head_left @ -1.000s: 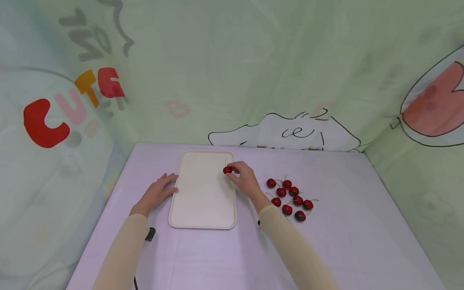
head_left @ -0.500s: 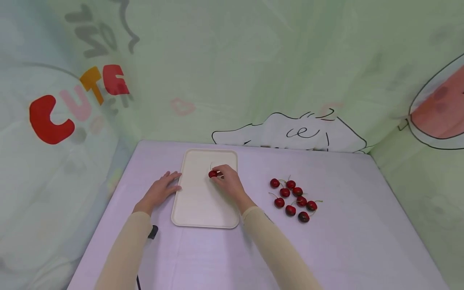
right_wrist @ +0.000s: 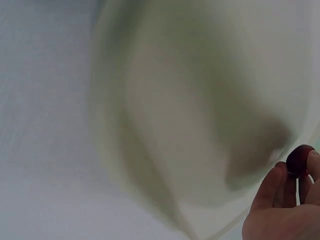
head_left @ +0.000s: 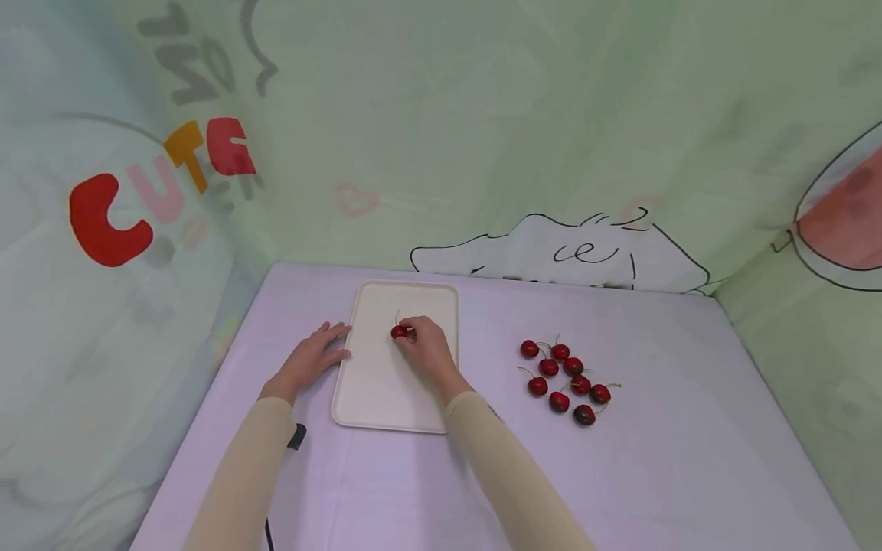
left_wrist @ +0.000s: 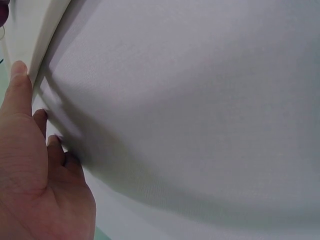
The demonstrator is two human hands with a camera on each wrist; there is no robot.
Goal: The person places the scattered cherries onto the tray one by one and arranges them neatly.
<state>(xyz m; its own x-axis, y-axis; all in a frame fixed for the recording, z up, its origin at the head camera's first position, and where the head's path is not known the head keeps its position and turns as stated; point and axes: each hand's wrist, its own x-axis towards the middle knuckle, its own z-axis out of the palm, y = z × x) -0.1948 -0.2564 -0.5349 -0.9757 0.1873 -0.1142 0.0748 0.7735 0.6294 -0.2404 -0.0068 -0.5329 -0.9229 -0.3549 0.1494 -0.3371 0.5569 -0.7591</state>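
Observation:
Between thumb and fingers my right hand [head_left: 429, 348] pinches a dark red cherry [head_left: 398, 331], its thin stem pointing up, over the cream tray [head_left: 386, 398]. The right wrist view shows the same cherry [right_wrist: 298, 161] at the fingertips, with a shadow on the tray beneath. My left hand [head_left: 308, 362] rests at the tray's left rim, fingers spread and touching the edge. In the left wrist view that hand [left_wrist: 40, 170] has its thumb against the rim and the other fingers near the cloth.
Several loose cherries [head_left: 560, 402] with stems lie in a cluster on the pale cloth-covered table [head_left: 654, 459], right of the tray. A black strap piece [head_left: 297, 437] shows by the left sleeve. Printed curtains [head_left: 482, 138] enclose the table at the back and sides.
My right hand has carried the cherry leftward from the tray's right edge to over its middle, slowing in the last half second. The left hand stays at the rim. The head view shifted slightly.

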